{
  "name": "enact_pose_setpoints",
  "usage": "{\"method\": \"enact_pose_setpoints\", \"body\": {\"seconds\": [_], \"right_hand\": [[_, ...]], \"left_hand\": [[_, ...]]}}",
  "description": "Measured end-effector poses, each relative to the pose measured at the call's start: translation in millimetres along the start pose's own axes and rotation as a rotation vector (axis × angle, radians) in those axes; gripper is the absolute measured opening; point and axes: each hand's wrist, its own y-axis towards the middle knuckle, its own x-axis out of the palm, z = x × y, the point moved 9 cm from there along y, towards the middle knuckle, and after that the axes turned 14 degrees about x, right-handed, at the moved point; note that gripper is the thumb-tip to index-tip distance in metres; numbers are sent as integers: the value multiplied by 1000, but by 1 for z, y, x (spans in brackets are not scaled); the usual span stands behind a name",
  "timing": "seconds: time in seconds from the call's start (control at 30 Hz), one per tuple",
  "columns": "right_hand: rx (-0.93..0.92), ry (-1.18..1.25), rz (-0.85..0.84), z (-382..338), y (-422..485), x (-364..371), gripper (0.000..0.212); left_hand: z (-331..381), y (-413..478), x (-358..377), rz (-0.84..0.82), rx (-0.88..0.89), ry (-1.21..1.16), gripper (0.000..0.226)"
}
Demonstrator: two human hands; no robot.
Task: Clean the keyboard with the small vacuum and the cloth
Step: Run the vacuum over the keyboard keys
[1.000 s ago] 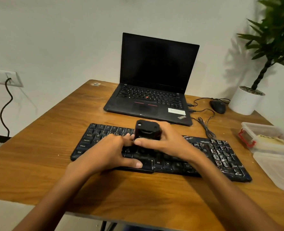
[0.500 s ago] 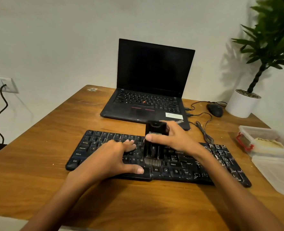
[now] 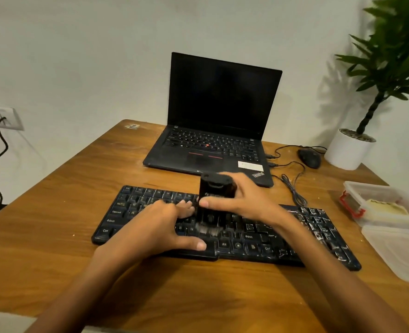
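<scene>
**Vacuum upright on the middle keys, one hand bracing the board**

We see the black keyboard [image 3: 225, 227] lying across the wooden worktop [image 3: 54, 212], its long side running from 9 o'clock to 3 o'clock and tilted a little toward 4 o'clock. The small vacuum [image 3: 215, 200] stands upright on the middle rows, its brush end down on the keys; the bristles are blurred, so we cannot tell exactly which keys they touch.

Our right hand [image 3: 242, 200] is wrapped around the vacuum's body, thumb across the near face and fingers around the far side. Our left hand [image 3: 155, 227] lies flat and spread on the left half of the keyboard, holding nothing, with the thumb stretched along the front edge toward 3 o'clock and the fingertips just beside the vacuum.

White smears or scraps, we think debris, cover the keys at the right end of the board.

At 12 o'clock from the keyboard sits an open laptop [image 3: 218, 131] with a dark screen. Toward 2 o'clock a black mouse [image 3: 309, 157] rests near a white pot [image 3: 347, 150] that holds a green plant [image 3: 395, 56], with cables trailing from the laptop's right side. At 3 o'clock, near the worktop's edge, is a clear plastic box [image 3: 381, 203] with a red clasp, and a clear lid [image 3: 400, 251] lies just beside it toward 5 o'clock. A wall socket [image 3: 1, 116] with a black cord hangs at 9 o'clock.
</scene>
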Motion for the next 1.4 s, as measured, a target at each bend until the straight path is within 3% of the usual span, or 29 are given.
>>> {"method": "enact_pose_setpoints", "body": {"seconds": [0.13,0.27,0.47,0.6,0.8,0.93,1.07,1.23,1.33,1.4], "right_hand": [[-9,-225,286,3,4,-36,33],[-69,65,145,-10,-4,-25,40],[30,43,76,16,-14,-20,20],[108,-72,116,37,-21,-48,34],[-67,52,77,-17,6,-2,31],[6,25,73,8,2,-10,15],[139,40,153,50,-23,-60,22],[39,116,80,33,-15,-48,48],[41,96,11,26,1,-19,38],[49,-4,103,24,14,-25,29]], "left_hand": [[-1,0,2,-19,4,10,93],[-5,-2,-1,54,1,-36,95],[-8,-3,0,104,24,-64,103],[-7,-3,0,117,42,-84,94],[-6,-4,-1,134,53,-74,92],[-9,-4,0,120,51,-82,93],[-10,-2,1,109,52,-84,95],[-2,5,-4,129,59,-64,96],[0,7,4,84,44,-46,97],[0,7,6,54,36,-30,99]]}}
